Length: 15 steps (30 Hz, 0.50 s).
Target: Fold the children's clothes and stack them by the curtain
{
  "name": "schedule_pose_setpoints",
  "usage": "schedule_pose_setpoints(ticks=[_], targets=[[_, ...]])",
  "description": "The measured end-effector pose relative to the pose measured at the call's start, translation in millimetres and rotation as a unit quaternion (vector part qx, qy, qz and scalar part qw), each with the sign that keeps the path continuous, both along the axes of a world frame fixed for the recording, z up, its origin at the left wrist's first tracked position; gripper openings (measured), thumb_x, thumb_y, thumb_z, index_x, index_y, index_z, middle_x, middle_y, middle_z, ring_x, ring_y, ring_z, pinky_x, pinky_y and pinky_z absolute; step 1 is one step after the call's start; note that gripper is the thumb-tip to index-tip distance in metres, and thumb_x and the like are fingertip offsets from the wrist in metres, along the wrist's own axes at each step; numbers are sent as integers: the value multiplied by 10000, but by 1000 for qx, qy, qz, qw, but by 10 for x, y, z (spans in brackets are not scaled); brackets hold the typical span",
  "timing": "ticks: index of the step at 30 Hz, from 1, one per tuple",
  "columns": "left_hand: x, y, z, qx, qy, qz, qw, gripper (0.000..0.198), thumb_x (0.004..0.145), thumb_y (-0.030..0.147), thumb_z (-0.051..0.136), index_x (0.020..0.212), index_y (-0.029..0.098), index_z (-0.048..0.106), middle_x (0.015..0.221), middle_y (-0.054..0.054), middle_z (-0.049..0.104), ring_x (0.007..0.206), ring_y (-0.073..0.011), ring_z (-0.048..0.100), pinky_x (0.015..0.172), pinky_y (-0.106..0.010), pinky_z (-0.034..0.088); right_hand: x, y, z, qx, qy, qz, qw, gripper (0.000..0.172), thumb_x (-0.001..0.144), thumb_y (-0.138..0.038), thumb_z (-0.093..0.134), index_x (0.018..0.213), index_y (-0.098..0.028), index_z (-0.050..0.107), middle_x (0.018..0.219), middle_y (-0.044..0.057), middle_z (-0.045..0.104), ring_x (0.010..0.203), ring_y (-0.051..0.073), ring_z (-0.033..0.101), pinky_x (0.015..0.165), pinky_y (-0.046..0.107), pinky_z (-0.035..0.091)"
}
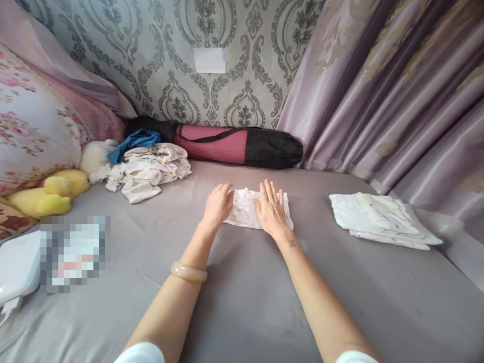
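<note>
A small folded white garment (pixel 245 207) with a faint print lies on the grey bed sheet in front of me. My right hand (pixel 271 212) rests palm down over its right part, fingers stretched out. At the garment's left edge is my left hand (pixel 219 204), its fingers loosely bent and apart from the palm. A pale bangle (pixel 189 272) circles my left wrist. The cloth beneath my right palm is hidden.
Crumpled light clothes (pixel 151 169) with a blue piece (pixel 136 143) lie at the back left. Folded clothes (pixel 385 219) are stacked at right. Behind stands a black and pink rolled bag (pixel 212 145). A yellow plush toy (pixel 49 194) and white device (pixel 20 264) are at left.
</note>
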<state>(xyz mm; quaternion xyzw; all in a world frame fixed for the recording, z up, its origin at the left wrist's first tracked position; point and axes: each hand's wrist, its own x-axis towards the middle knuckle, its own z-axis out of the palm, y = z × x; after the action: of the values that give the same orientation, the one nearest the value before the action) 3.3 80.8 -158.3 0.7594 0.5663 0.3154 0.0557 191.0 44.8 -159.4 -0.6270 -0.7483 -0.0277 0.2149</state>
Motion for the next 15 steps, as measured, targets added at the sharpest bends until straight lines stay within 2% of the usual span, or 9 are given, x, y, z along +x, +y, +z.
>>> schedule_pose_setpoints(ticks=[1, 3, 6, 8, 12, 15], targets=[[111, -6, -61, 25, 33, -19, 999, 388, 968, 264, 349, 1279, 146, 546, 1315, -140, 589, 1265, -238, 503, 1070, -388, 376, 39, 26, -32, 1, -16, -16, 1000, 617, 1001, -393, 224, 1526, -67, 214, 1606, 142, 127, 1489, 249, 45, 1190, 495, 26], [283, -18, -204, 30, 105, -23, 994, 456, 983, 309, 324, 1369, 122, 478, 1449, -152, 476, 1394, -287, 351, 1151, -479, 249, 99, 56, -114, -45, -41, -25, 998, 622, 997, -390, 223, 1524, -60, 218, 1603, 138, 141, 1488, 245, 65, 1193, 480, 53], [384, -26, -386, -34, 190, -32, 981, 535, 985, 398, 312, 1410, 102, 447, 1487, -165, 426, 1407, -326, 323, 1158, -526, 213, 142, 71, -222, -148, -60, -14, 987, 623, 996, -406, 196, 1512, -66, 271, 1593, 121, 192, 1481, 241, 126, 1191, 460, 105], [377, -23, -436, -59, 212, -32, 975, 551, 987, 421, 290, 1418, 114, 445, 1494, -155, 419, 1404, -323, 333, 1158, -521, 219, 147, 73, -248, -171, -60, -16, 983, 629, 994, -413, 191, 1506, -60, 286, 1592, 115, 198, 1479, 246, 134, 1190, 462, 111], [330, -15, -390, -63, 215, -24, 974, 539, 988, 395, 285, 1410, 105, 455, 1488, -157, 428, 1405, -313, 334, 1158, -502, 227, 157, 73, -211, -146, -47, -29, 988, 615, 995, -384, 199, 1501, -47, 290, 1586, 129, 220, 1473, 244, 160, 1191, 451, 118], [298, -11, -336, -22, 190, 26, 981, 543, 995, 364, 251, 1420, 84, 440, 1505, -159, 402, 1436, -299, 273, 1178, -479, 183, 208, 83, -194, -56, -49, -85, 994, 602, 998, -353, 205, 1512, -43, 249, 1592, 150, 188, 1481, 244, 117, 1192, 469, 61]])
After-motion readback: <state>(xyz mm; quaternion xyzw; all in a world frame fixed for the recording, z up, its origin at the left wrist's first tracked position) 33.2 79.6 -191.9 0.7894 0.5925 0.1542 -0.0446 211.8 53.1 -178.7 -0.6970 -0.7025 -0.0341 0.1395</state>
